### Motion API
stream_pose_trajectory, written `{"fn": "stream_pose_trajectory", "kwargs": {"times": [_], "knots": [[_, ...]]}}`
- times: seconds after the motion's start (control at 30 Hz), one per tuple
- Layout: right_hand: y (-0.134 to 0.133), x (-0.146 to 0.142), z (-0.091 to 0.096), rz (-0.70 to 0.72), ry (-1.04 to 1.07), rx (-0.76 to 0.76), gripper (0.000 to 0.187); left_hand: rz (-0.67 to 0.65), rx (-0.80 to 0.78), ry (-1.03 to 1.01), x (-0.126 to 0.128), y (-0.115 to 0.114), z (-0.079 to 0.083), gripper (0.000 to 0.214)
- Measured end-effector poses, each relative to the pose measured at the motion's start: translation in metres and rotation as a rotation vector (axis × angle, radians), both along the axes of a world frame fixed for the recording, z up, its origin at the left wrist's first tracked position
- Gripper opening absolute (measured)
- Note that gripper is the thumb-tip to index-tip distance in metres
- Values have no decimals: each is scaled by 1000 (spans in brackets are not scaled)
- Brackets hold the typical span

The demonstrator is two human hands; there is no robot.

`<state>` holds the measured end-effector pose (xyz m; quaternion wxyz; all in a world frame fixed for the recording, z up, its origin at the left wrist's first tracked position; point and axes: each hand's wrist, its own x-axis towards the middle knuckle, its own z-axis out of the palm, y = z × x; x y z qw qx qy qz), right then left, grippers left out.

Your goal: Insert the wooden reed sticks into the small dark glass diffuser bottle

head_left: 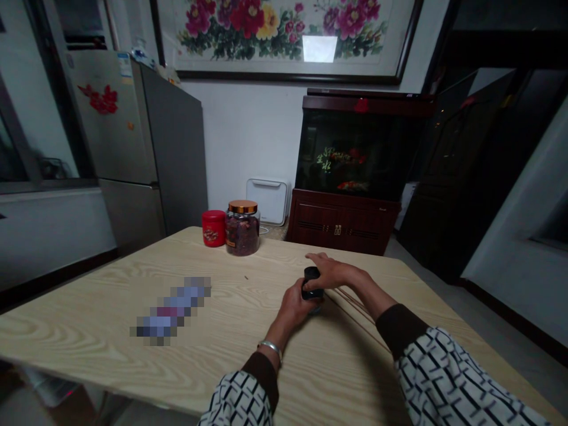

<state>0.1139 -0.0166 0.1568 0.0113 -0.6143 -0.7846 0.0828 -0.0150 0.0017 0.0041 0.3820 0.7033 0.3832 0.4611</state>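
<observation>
The left hand (293, 306) and right hand (332, 274) are together, closed around a small black rounded object (312, 282). The left hand curls up from below and the right lies across the top. They hold it toward the right of a light wood-grain table (89, 307). Thin tan cords (355, 312) lie on the table, running from beneath the object toward the table's right edge. A silver bangle (270, 349) circles the left wrist, and black-and-white patterned sleeves (444, 378) cross the table's near edge.

Left of the hands, past a stretch of open wood, lies a pixelated, unreadable item (171, 310). At the table's far edge stand a red tin (213, 228) and a glass jar (242, 234) with a copper lid, filled with dark reddish dried matter. Beyond that edge are a refrigerator (133, 142) on the left and a fish tank (355, 154) on a dark wooden cabinet (341, 222).
</observation>
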Motion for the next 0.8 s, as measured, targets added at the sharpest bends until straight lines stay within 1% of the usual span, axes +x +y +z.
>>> {"fn": "stream_pose_trajectory", "kwargs": {"times": [0.03, 0.1, 0.17, 0.2, 0.23, 0.3, 0.37, 0.4, 0.47, 0.53, 0.6, 0.67, 0.7, 0.73, 0.8], "knots": [[0, 0, -1, -35, -17, 21, 89, -2, 3, -4, 0, 0, 0, 46], [2, 0, -3, -84, -64, 51, 70, 2, -1, -6, 0, -1, 0, 44], [6, 2, -1, -62, -45, 81, 55, 10, -6, 1, -1, -1, 0, 43], [8, 5, 2, -37, 10, 109, 52, 9, -4, 6, -1, -1, 0, 43], [9, 9, 5, -12, 94, 143, 53, 9, -2, 10, -1, -1, 1, 44], [6, 19, 8, 38, 339, 205, 56, 12, 4, 10, -1, -2, 1, 47], [-5, 30, 4, 36, 621, 210, 54, 16, 3, 3, -1, -2, 1, 50], [-15, 34, -4, 16, 759, 183, 52, 16, -4, -5, 0, -2, 0, 52], [-39, 40, -29, -45, 1007, 93, 52, 8, -25, -23, 0, -2, 0, 54], [-63, 42, -63, -80, 1197, 53, 56, 8, -38, -36, 0, -2, -1, 55], [-83, 41, -98, -102, 1277, 79, 65, 17, -35, -36, 0, -2, -1, 56], [-96, 37, -124, -113, 1246, 115, 59, 19, -27, -31, 0, -1, -1, 56], [-101, 35, -133, -118, 1195, 143, 54, 19, -28, -30, 0, -1, -1, 56], [-104, 32, -140, -122, 1127, 171, 48, 17, -32, -29, 0, -1, -2, 56], [-111, 27, -146, -134, 987, 220, 42, 12, -34, -29, 0, -1, -2, 57]]}}
